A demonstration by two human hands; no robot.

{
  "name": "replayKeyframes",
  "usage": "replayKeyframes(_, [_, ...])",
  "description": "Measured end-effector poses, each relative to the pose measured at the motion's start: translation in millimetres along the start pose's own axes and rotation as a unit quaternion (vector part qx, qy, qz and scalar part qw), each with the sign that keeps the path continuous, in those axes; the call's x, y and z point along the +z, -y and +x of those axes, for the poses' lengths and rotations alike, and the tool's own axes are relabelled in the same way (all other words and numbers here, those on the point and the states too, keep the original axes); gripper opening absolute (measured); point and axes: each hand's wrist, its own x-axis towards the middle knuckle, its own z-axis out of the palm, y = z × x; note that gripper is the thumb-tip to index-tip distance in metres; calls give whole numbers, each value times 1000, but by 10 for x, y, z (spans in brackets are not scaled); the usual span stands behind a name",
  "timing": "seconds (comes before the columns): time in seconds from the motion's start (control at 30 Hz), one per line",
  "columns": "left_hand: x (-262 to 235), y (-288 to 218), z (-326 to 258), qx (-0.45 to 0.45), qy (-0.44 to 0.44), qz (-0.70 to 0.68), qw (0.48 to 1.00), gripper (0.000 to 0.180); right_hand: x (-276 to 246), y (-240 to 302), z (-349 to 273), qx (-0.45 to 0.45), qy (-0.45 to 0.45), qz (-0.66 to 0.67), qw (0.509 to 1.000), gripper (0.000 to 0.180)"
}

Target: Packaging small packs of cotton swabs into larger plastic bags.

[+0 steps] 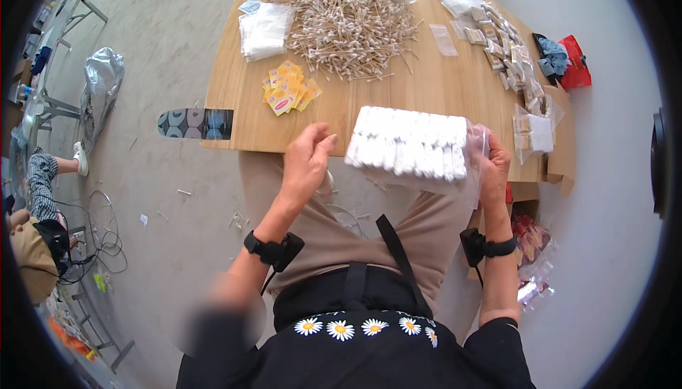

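Forearms (241,275) come up bare from the sleeves of a black shirt (320,360), each with a black wrist strap (267,250). On the left, the arm slants inward and the left hand (304,165) hangs by the near edge of the worktop (348,108), fingers loosely bent, thumb apart from the white pack (408,144); it looks free. Next to it comes that pack, many small white rolls in rows inside a clear plastic bag (477,165), tilted a little and held up so that it hides part of the near edge. To its right, the right arm stands nearly upright, and the right hand (495,169) pinches the loose end of the bag.

Farther out on the left, another person's leg (44,176) shows, then a silvery plastic sack (103,83) on the floor. A dark patterned strip (193,124) juts from the worktop's near left corner. Toward the left edge lies a stack of clear bags (266,31), and yellow packets (290,89) sit just beyond the left hand. A broad heap of cotton swabs (352,30) covers the far middle. Right of it, small filled packets (508,55) line the right edge down to a bagged bundle (534,133), near the right hand, with a cardboard box (561,147) alongside the near right corner.
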Motion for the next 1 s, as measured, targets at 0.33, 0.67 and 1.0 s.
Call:
replayKeyframes(0.33, [503, -91, 176, -47, 104, -160, 981, 29, 57, -1072, 384, 100, -56, 150, 982, 14])
replayKeyframes(0.67, [426, -222, 344, 23, 86, -89, 992, 32, 249, -1169, 360, 72, -122, 227, 964, 15])
replayKeyframes(1.0, [488, -157, 368, 71, 39, 6, 997, 27, 198, -1405, 451, 21, -129, 117, 985, 16])
